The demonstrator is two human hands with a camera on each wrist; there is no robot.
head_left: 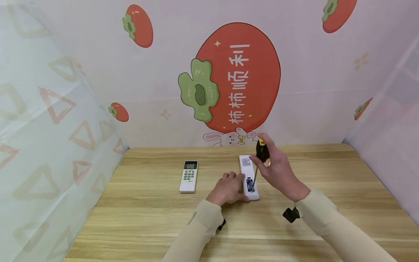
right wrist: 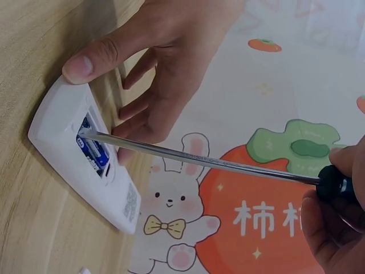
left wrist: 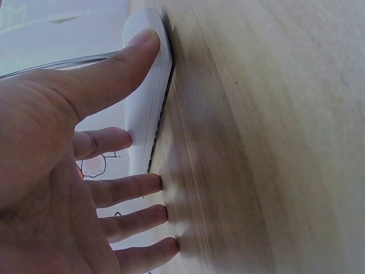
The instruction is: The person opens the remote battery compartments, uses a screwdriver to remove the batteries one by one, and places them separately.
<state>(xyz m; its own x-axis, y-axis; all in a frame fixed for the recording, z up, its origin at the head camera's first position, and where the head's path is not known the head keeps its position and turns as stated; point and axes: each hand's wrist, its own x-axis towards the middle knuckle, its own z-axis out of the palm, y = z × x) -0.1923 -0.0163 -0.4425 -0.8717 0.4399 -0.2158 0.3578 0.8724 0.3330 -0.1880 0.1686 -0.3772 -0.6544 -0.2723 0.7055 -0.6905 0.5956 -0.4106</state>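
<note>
A white remote control (head_left: 246, 167) lies back up on the wooden table, its battery compartment uncovered. Inside sit blue batteries (right wrist: 93, 153). My left hand (head_left: 229, 187) steadies it, thumb at the near end and index finger against the left side; in the left wrist view the other fingers (left wrist: 134, 221) reach down to the tabletop. My right hand (head_left: 278, 169) grips the black and yellow handle of a screwdriver (head_left: 262, 150). Its metal shaft (right wrist: 211, 162) slants down, and the tip is in the compartment at one end of the batteries.
A second white remote control (head_left: 189, 177) lies face up on the table (head_left: 147, 218), left of my hands. Patterned sheets (head_left: 157, 91) with persimmon drawings enclose the back and both sides.
</note>
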